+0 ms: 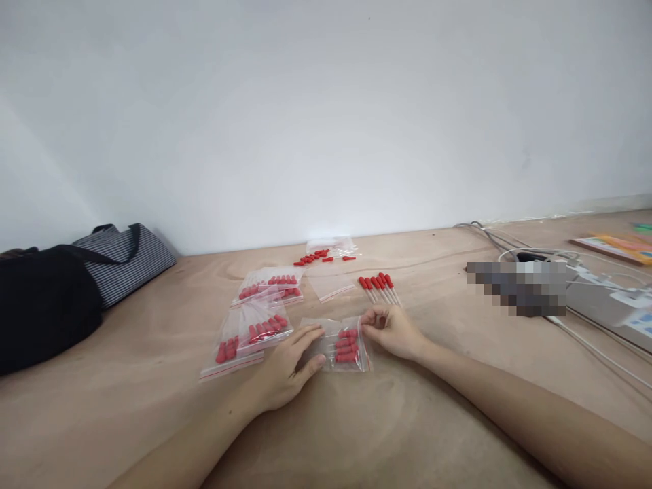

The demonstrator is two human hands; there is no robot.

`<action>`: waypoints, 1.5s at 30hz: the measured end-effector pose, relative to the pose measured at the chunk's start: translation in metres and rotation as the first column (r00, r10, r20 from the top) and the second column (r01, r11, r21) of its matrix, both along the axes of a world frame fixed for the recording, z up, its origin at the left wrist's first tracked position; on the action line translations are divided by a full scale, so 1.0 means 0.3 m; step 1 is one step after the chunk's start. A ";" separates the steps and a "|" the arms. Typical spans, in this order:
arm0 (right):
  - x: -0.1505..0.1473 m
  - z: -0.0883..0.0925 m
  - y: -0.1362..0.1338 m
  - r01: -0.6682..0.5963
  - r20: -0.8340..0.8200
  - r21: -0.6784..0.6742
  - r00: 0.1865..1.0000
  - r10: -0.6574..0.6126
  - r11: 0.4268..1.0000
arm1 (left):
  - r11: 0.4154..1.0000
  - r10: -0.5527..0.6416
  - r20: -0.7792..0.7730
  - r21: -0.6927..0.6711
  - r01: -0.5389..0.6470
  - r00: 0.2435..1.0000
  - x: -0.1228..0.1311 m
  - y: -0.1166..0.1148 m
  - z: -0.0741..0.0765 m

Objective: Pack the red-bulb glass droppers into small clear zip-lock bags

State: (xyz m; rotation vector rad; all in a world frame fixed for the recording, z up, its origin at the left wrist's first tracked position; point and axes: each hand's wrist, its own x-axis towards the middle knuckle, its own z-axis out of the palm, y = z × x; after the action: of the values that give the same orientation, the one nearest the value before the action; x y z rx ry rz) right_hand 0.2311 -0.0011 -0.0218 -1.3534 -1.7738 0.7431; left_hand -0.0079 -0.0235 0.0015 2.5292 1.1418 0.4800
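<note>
A clear zip bag (329, 363) lies flat before me, with several red-bulbed droppers (346, 344) inside it, bulbs toward the right. My left hand (288, 367) rests at the bag's left end, fingers stretched out and thumb apart, touching the plastic. At the right end, the red-striped zip edge is pinched between the thumb and fingers of my right hand (390, 331). Just beyond that hand, several loose droppers (379, 282) lie side by side. An unfilled zip bag (329, 282) lies behind the one in my hands.
Filled zip bags (265, 326) overlap in a pile on the left. Near the wall are loose red bulbs (316, 257) and another clear bag (331, 243). A black bag (48, 305) and striped bag (127, 261) stand far left. Cables (502, 244) and a blurred-out object (519, 288) are right.
</note>
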 end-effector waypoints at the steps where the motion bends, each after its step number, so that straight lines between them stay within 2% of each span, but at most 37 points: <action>1: 0.016 0.008 0.008 0.064 0.023 0.004 0.998 -0.064 0.998 | 1.000 0.004 -0.007 -0.001 -0.004 1.000 -0.002 0.001 -0.001; 3: 0.062 0.022 0.032 0.222 0.092 -0.017 0.971 -0.220 0.975 | 1.000 0.005 -0.021 0.005 -0.005 1.000 -0.003 0.003 -0.003; 5: 0.118 0.026 0.065 0.376 0.198 -0.023 0.910 -0.364 0.926 | 1.000 -0.004 -0.026 0.018 0.004 1.000 -0.003 0.005 -0.005; 7: 0.168 0.017 0.098 0.461 0.254 -0.049 0.864 -0.435 0.886 | 1.000 -0.009 -0.022 0.030 0.010 1.000 0.000 0.005 -0.006; 10: 0.207 -0.012 0.133 0.472 0.251 -0.098 0.863 -0.437 0.876 | 0.999 -0.006 -0.018 0.038 0.007 1.000 0.003 0.004 -0.004; 13: 0.205 -0.036 0.149 0.466 0.227 -0.127 0.873 -0.432 0.876 | 0.999 -0.006 -0.025 0.038 0.007 1.000 0.005 0.002 -0.001; 19: 0.209 -0.039 0.158 0.490 0.111 -0.201 0.872 -0.478 0.848 | 0.999 -0.004 -0.049 0.035 0.006 0.999 0.004 -0.001 0.000; 25: 0.265 -0.013 0.144 0.422 -0.139 -0.278 0.871 -0.471 0.863 | 1.000 -0.010 -0.071 0.025 0.012 0.997 0.003 0.000 0.000; 29: 0.264 0.014 0.112 0.340 -0.316 -0.277 0.851 -0.419 0.899 | 1.000 -0.006 -0.081 0.015 0.007 0.997 0.002 0.000 0.002; 31: 0.232 0.025 0.084 0.232 -0.430 -0.285 0.836 -0.340 0.930 | 1.000 -0.007 -0.082 0.017 0.009 0.997 0.002 0.001 0.002; 34: 0.159 0.034 0.026 -0.006 -0.605 -0.294 0.776 -0.181 0.956 | 1.000 -0.011 -0.077 0.019 0.012 0.997 0.002 0.001 0.001; 37: 0.095 0.037 -0.033 -0.129 -0.640 -0.272 0.764 -0.079 0.953 | 1.000 -0.008 -0.077 0.010 0.009 0.997 0.004 -0.002 0.003; 42: 0.067 0.026 -0.081 -0.102 -0.642 -0.261 0.761 -0.094 0.960 | 1.000 -0.002 -0.064 0.017 0.003 0.998 0.004 -0.008 0.000; 45: 0.077 0.020 -0.087 -0.200 -0.665 -0.283 0.746 -0.041 0.938 | 0.999 0.004 -0.036 0.047 -0.003 0.999 0.003 -0.005 -0.011</action>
State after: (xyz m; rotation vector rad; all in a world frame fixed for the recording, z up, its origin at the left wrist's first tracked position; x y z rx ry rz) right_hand 0.2542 -0.0273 -0.0159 -1.0180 -1.1547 1.4319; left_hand -0.0071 -0.0250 -0.0019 2.5868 1.1613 0.4689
